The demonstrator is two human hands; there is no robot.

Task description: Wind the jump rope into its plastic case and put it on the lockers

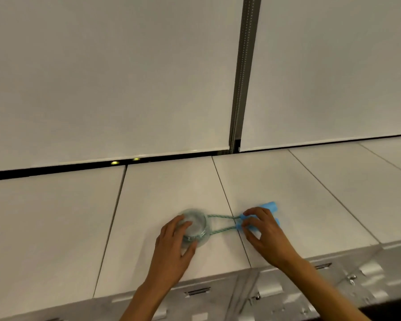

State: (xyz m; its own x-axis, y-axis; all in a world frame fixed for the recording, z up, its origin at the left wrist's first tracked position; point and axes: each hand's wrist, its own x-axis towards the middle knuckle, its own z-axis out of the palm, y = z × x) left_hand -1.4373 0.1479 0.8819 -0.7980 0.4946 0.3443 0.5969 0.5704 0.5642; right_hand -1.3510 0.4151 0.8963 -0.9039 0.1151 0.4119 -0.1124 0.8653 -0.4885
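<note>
Atop the lockers (171,186), left hand (174,246) grips rope-filled case (200,224); right hand (264,230) pinches blue handles (267,206).

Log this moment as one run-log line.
stage: placing on lockers | left hand: on clear case with rope wound inside | right hand: on blue handles | rope strands: two, case to handles
</note>
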